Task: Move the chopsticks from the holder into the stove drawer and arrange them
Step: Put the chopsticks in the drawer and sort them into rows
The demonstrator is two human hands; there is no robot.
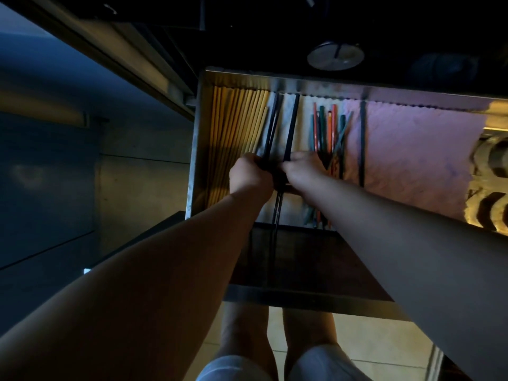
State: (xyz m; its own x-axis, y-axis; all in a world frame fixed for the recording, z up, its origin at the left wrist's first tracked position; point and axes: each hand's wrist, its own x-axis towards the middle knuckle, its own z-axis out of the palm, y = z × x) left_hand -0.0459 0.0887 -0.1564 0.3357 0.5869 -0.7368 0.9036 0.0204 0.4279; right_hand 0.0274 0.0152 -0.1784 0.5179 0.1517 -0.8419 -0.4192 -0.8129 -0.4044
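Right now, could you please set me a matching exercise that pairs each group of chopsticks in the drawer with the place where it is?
Things:
1. yellow chopsticks
2. black chopsticks
3. red and teal chopsticks
4. lone black chopstick

Places:
A. alone on the pink cloth
B. against the left wall of the drawer
C. held by the left hand and the right hand
D. just to the right of the right hand

Pairs: 1-B, 2-C, 3-D, 4-A.
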